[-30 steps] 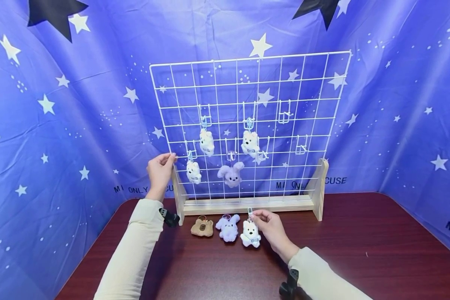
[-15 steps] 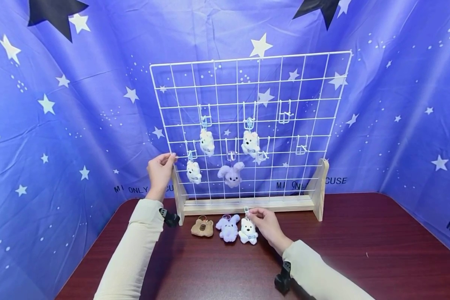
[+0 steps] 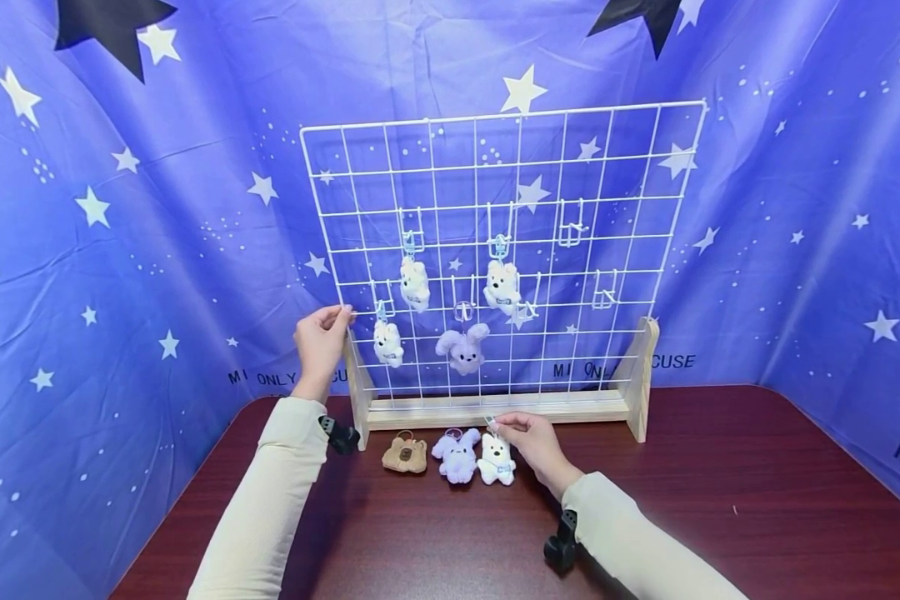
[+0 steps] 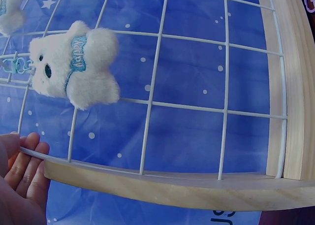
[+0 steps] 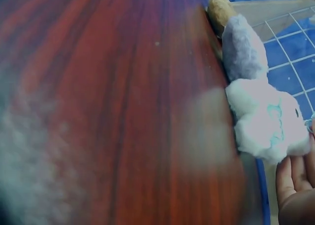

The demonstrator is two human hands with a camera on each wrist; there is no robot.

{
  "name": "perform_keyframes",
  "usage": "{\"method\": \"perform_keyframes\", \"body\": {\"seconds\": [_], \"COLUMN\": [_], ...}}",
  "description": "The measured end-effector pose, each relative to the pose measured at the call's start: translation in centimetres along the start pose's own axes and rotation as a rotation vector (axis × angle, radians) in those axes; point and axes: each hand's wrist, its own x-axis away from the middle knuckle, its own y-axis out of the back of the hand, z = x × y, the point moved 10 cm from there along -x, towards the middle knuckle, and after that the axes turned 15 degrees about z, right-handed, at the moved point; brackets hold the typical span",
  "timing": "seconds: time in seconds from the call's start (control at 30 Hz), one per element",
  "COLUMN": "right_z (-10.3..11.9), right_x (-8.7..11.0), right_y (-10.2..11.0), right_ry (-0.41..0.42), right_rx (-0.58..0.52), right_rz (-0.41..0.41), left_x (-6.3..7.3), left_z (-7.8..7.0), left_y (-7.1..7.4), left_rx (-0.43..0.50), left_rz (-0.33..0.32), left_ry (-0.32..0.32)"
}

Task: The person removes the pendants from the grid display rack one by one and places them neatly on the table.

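Counting seven plush keychains: four white bears (held bear (image 3: 497,462), upper-left bear (image 3: 415,285), upper-middle bear (image 3: 502,286), lower-left bear (image 3: 387,343)); two lilac bunnies (hanging bunny (image 3: 465,352), table bunny (image 3: 457,460)); one tan plush (image 3: 404,457). Pinched by the clasp (image 3: 489,421) between thumb and fingers of the right hand (image 3: 536,448): the held bear, at the right end of the front row, close beside the table bunny, over the dark red table (image 3: 435,550); cannot tell whether resting on it. Pinched between thumb and fingers of the left hand (image 3: 320,343): the left edge of the white wire grid (image 3: 611,109), just above one upright of the wooden stand (image 3: 637,387). On the grid, seven wire hooks (image 3: 571,228), three above and four below, four bearing one plush each. Partly covering a lower hook: the upper-middle bear. Just behind the front row: the stand's crossbar (image 3: 570,412). Around the work: two cream sleeves (image 3: 255,508), two black wrist cameras (image 3: 561,543) and a star-printed blue backdrop (image 3: 120,333).
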Motion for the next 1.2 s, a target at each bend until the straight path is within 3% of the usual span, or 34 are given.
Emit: {"method": "perform_keyframes", "body": {"seconds": [0.4,0.67,0.97,1.2], "right_z": [-1.0,-1.6,-0.9,1.2], "right_x": [-0.9,-1.4,-1.0,-0.7], "right_y": [0.2,0.5,0.9,0.9], "right_ry": [-0.069,-0.076,-0.057,-0.012], "right_rx": [0.109,0.097,0.093,0.087], "right_rz": [0.063,0.074,0.046,0.065], "left_x": [0.0,-0.1,-0.2,0.0], "left_z": [0.1,0.1,0.2,0.1], "left_y": [0.0,-0.1,-0.3,-0.1], "left_rx": [0.003,-0.016,-0.008,-0.020], "left_rz": [-0.001,0.001,0.001,-0.004], "left_ry": [0.007,0.020,0.031,0.033]}}
